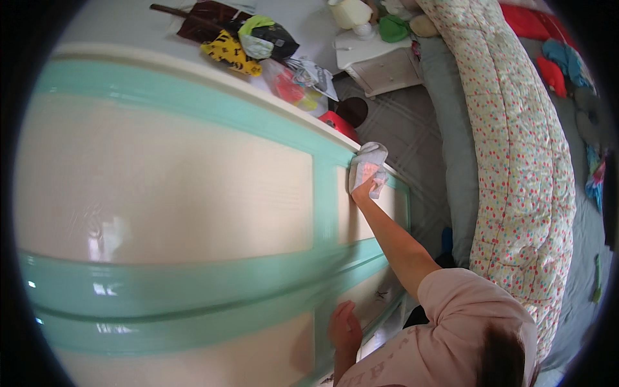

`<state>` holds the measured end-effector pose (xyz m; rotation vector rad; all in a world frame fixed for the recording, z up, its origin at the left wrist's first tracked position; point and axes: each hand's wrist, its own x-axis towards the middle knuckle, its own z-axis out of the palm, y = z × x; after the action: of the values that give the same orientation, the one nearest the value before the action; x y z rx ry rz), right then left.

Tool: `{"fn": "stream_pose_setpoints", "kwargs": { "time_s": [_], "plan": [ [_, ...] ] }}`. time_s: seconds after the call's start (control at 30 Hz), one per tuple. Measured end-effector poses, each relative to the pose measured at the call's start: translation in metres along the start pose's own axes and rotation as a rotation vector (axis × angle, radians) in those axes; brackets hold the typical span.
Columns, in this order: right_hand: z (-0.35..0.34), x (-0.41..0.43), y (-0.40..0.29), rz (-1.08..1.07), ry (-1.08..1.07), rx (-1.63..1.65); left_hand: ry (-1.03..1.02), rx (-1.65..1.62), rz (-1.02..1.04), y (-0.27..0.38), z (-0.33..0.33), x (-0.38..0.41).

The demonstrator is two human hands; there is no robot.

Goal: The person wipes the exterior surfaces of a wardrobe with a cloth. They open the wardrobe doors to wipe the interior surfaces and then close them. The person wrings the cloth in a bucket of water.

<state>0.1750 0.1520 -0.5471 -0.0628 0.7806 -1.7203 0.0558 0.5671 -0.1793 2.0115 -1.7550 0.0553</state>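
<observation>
A wardrobe door [193, 184] with cream panels and glossy mint-green framing fills the left side of the view. My right hand [370, 183], at the end of an outstretched arm, grips a light grey and pink cloth [372, 154] against the door near its far upper edge. Part of that hand is covered by the cloth. Lower down, my left hand [346, 323] is by the green framing with no object in it, its fingers slightly bent. Whether it touches the door cannot be told.
A bed with a patterned quilt [522, 145] and grey sheet stands at the right. Beyond the door are a white nightstand [382, 63] with a lamp [350, 14], several plastic bags [232, 53], a red object [338, 125] and a dark round object [352, 111] near the tiled floor.
</observation>
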Motion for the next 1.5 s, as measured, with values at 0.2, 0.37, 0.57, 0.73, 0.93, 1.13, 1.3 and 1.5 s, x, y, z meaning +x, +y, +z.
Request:
{"fn": "stream_pose_setpoints", "kwargs": {
  "time_s": [0.2,0.37,0.57,0.73,0.93,1.13,1.3,1.5],
  "plan": [
    [0.021,0.02,0.019,0.146,-0.16,0.468,0.246,0.114,0.052,0.015,-0.07,0.0],
    [0.062,0.056,0.019,0.174,-0.263,0.669,0.453,0.16,0.121,0.008,-0.115,-0.006],
    [0.149,0.032,0.0,0.241,-0.416,0.738,0.569,0.356,0.121,-0.008,-0.183,-0.047],
    [0.257,0.031,-0.102,0.189,-0.64,0.848,0.772,0.345,0.225,0.001,-0.209,-0.04],
    [0.43,-0.054,-0.203,0.226,-1.065,1.041,1.038,0.618,0.187,0.027,-0.267,-0.064],
    [0.597,-0.151,-0.391,-0.015,-1.501,0.965,1.272,0.766,0.086,0.032,-0.292,-0.083],
    [0.696,-0.311,-0.564,-0.998,-1.22,0.166,1.377,0.8,0.08,0.006,-0.288,-0.143],
    [0.721,-0.461,-0.647,-1.699,-0.795,-0.622,1.248,0.814,-0.184,0.021,-0.277,-0.11]
  ]
}}
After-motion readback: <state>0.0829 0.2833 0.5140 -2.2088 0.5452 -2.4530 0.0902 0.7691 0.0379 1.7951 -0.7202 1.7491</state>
